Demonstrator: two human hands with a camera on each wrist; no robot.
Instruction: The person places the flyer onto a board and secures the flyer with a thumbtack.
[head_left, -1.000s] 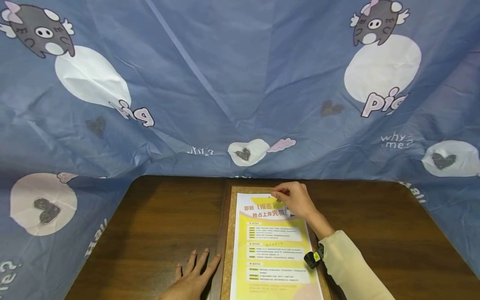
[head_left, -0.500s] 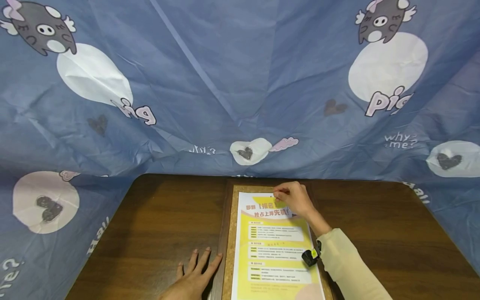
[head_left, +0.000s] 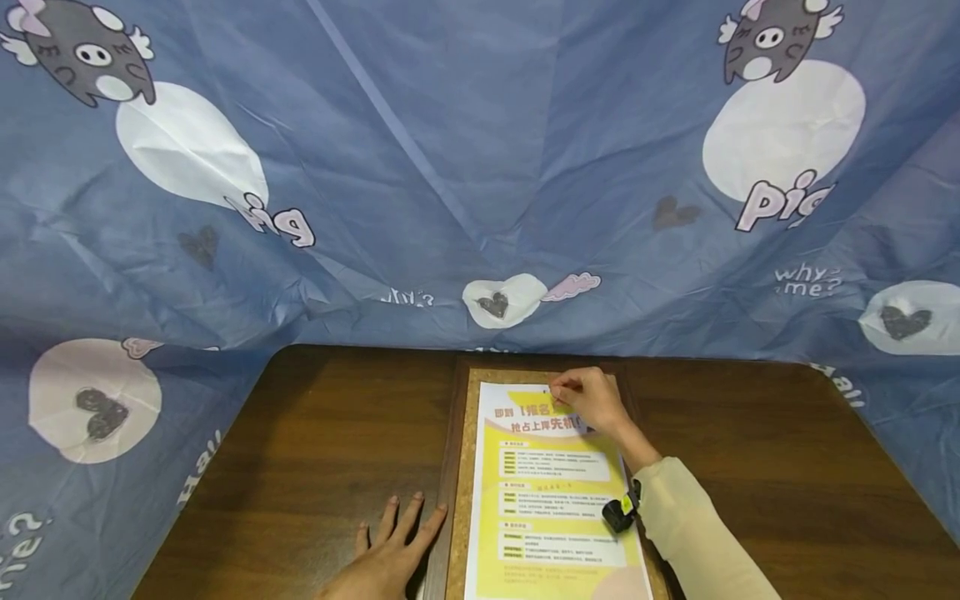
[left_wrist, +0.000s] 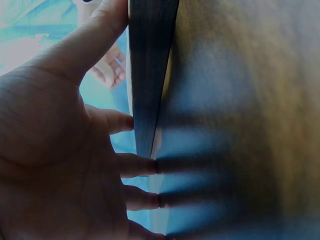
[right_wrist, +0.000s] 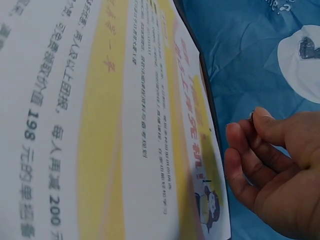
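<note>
A cork board in a dark wooden frame bears a yellow and white printed poster. Above its top edge, my right hand pinches something small between thumb and forefinger. In the right wrist view it shows as a dark, shiny bit like a thumbtack, mostly covered by the fingertips. Near the poster's top middle is a small dark spot. My left hand lies spread on the table beside the board's left side. In the left wrist view, its thumb reaches along the frame and the fingertips touch the tabletop.
The brown wooden table extends to both sides of the board. Behind it hangs a blue cloth with pig prints, meeting the table's far edge. A black wrist camera sits over the poster's right side.
The head view has shifted slightly, so the board and poster appear a little farther right. The right hand keeps its pinch near the poster's top, and the left hand stays in place.
</note>
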